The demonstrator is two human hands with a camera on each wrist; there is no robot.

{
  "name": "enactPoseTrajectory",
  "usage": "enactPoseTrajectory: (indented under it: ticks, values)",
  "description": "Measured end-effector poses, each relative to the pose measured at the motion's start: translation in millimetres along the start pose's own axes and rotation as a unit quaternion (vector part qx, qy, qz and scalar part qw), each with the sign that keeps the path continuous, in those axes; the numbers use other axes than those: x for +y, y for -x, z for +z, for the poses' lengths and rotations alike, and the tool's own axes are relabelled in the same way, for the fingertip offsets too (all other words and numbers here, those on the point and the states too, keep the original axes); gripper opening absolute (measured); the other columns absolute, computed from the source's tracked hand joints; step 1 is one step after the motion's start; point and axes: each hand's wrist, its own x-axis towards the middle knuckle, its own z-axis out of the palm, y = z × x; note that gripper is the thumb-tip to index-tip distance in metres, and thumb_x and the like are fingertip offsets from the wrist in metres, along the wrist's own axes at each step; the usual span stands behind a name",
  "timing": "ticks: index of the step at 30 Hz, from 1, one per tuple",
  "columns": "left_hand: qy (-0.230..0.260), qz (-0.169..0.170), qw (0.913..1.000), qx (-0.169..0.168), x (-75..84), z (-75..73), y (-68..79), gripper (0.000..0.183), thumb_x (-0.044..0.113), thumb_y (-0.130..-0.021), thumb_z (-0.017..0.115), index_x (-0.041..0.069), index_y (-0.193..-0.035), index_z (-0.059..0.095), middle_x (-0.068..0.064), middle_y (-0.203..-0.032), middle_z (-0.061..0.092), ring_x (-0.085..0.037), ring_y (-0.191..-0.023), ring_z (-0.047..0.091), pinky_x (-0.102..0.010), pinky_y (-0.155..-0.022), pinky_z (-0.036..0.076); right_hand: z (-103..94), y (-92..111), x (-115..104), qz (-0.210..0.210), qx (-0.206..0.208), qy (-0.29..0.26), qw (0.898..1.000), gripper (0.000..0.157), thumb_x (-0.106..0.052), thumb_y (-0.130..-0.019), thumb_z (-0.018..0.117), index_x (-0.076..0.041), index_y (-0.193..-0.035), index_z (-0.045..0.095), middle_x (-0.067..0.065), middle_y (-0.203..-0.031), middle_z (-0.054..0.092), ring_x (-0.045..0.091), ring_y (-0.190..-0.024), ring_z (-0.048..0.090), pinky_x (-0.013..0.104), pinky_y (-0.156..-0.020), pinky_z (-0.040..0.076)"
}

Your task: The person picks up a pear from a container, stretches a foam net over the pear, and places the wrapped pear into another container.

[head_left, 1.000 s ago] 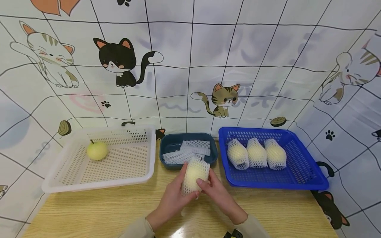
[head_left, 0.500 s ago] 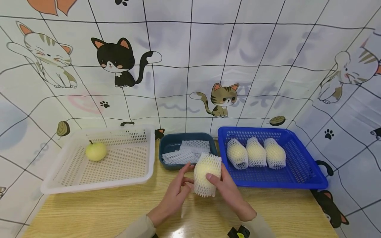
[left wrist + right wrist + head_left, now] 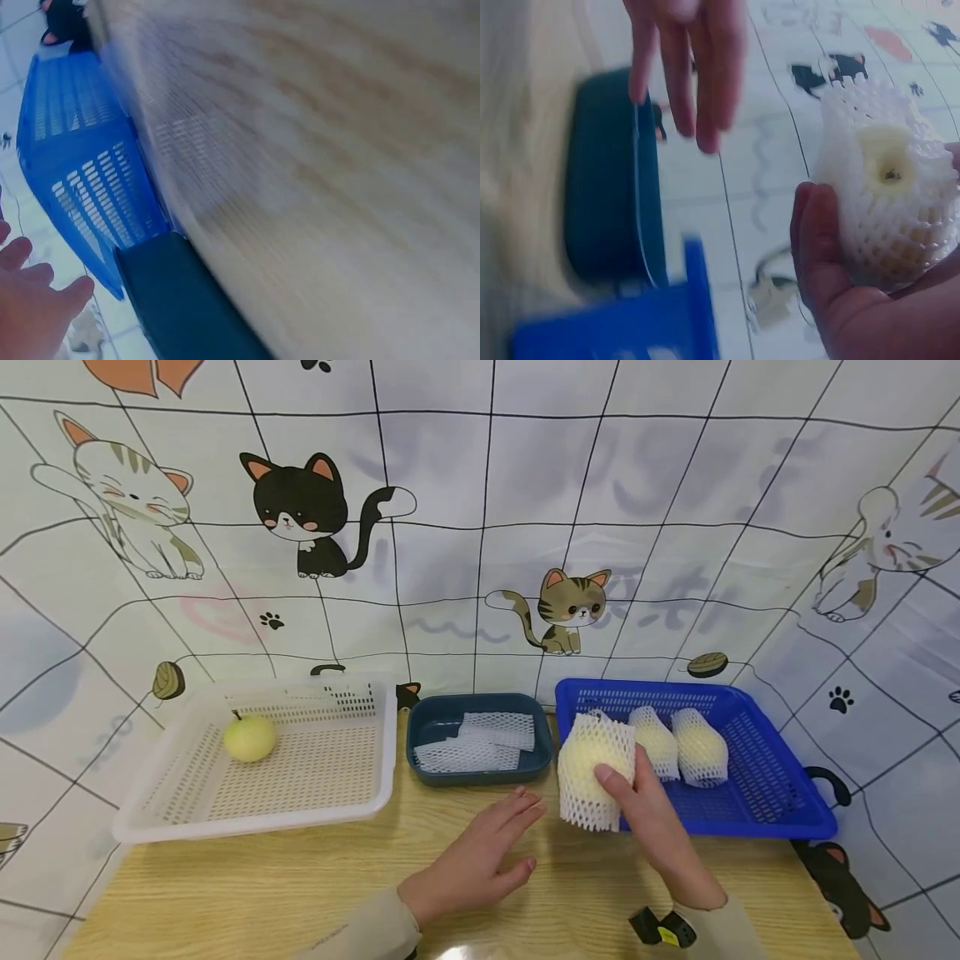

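My right hand (image 3: 660, 827) grips a pale yellow-green pear in a white foam net sleeve (image 3: 595, 770), held over the left front edge of the blue basket (image 3: 750, 822). In the right wrist view the fruit's hollow end (image 3: 889, 169) shows through the sleeve's opening, with the thumb along its side. My left hand (image 3: 480, 860) hovers over the table in front of the teal tub, fingers extended and holding nothing. Two sleeved fruits (image 3: 700, 749) show well inside the blue basket; a third is mostly hidden behind the held one.
The teal tub (image 3: 480, 779) at the centre back holds a few flat foam net sleeves (image 3: 468, 754). On the left stands a white basket (image 3: 255, 831) with one bare yellow-green fruit (image 3: 251, 738). A cat-print sheet hangs behind the wooden table (image 3: 262, 893).
The left hand has let go of the sleeved fruit and its fingers have straightened. The right hand has carried the fruit rightward, from in front of the teal tub to the blue basket.
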Motion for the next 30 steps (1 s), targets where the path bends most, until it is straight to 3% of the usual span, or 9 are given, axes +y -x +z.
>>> enactPoseTrajectory:
  ticks: [4,7,9,12,15,21,30]
  values:
    - [-0.089,0.040,0.9941,-0.047,3.0,6.8,-5.7,0.072,0.040,-0.102,0.062,0.013,-0.162,0.032,-0.005,-0.172,0.019,-0.028,-0.157,0.020,-0.058,-0.117,0.033,-22.7,-4.4,0.4,0.024,-0.001,0.048,0.999,0.073,-0.029,-0.109,0.049,-0.003,-0.163,0.008,0.028,-0.158,0.026,0.038,-0.144,0.033,0.051,-0.114,0.037]
    - [-0.135,0.046,0.9870,-0.073,4.2,10.3,-8.3,0.079,0.049,-0.102,0.060,0.016,-0.165,0.025,-0.004,-0.173,0.011,-0.027,-0.157,0.016,-0.059,-0.117,0.032,-35.6,-8.6,3.3,0.042,-0.003,0.059,0.997,0.079,-0.034,-0.109,0.049,0.000,-0.163,0.002,0.031,-0.163,0.014,0.047,-0.149,0.017,0.071,-0.113,0.023]
    - [-0.161,0.054,0.9821,-0.082,5.0,12.3,-10.2,0.082,0.053,-0.102,0.059,0.018,-0.166,0.022,-0.005,-0.174,0.010,-0.028,-0.158,0.016,-0.060,-0.117,0.033,-42.6,-10.7,4.7,0.058,-0.002,0.072,0.996,0.082,-0.037,-0.109,0.049,0.001,-0.162,0.000,0.031,-0.163,0.013,0.047,-0.150,0.016,0.072,-0.113,0.022]
    - [-0.182,0.064,0.9767,-0.094,7.2,14.9,-14.1,0.084,0.056,-0.102,0.056,0.020,-0.167,0.018,-0.005,-0.174,0.009,-0.028,-0.158,0.014,-0.061,-0.117,0.032,-50.8,-15.6,7.6,0.071,0.000,0.097,0.993,0.076,-0.040,-0.109,0.050,0.004,-0.158,0.011,0.031,-0.152,0.029,0.043,-0.139,0.032,0.064,-0.109,0.033]
    - [-0.196,0.072,0.9727,-0.102,10.1,17.3,-18.4,0.084,0.059,-0.102,0.053,0.022,-0.168,0.015,-0.004,-0.174,0.004,-0.028,-0.158,0.012,-0.061,-0.117,0.030,-57.3,-20.6,9.4,0.095,-0.005,0.142,0.985,0.086,-0.046,-0.107,0.051,0.007,-0.159,0.008,0.035,-0.154,0.028,0.046,-0.140,0.034,0.064,-0.108,0.036]
    - [-0.219,0.072,0.9671,-0.109,14.5,19.5,-26.2,0.085,0.062,-0.103,0.048,0.023,-0.168,0.011,-0.003,-0.174,-0.002,-0.027,-0.159,0.009,-0.061,-0.118,0.029,-65.1,-33.2,14.0,0.159,-0.043,0.230,0.959,0.111,-0.062,-0.102,0.051,0.011,-0.158,-0.010,0.041,-0.163,-0.001,0.061,-0.147,0.012,0.076,-0.112,0.022]
    - [-0.205,0.050,0.9685,-0.132,16.1,26.7,-26.5,0.085,0.066,-0.103,0.044,0.023,-0.168,0.010,0.002,-0.174,-0.003,-0.023,-0.159,0.000,-0.062,-0.119,0.025,-56.0,-43.9,15.2,0.166,-0.088,0.342,0.921,0.119,-0.074,-0.095,0.052,0.020,-0.154,0.010,0.046,-0.155,0.024,0.063,-0.137,0.035,0.072,-0.104,0.038]
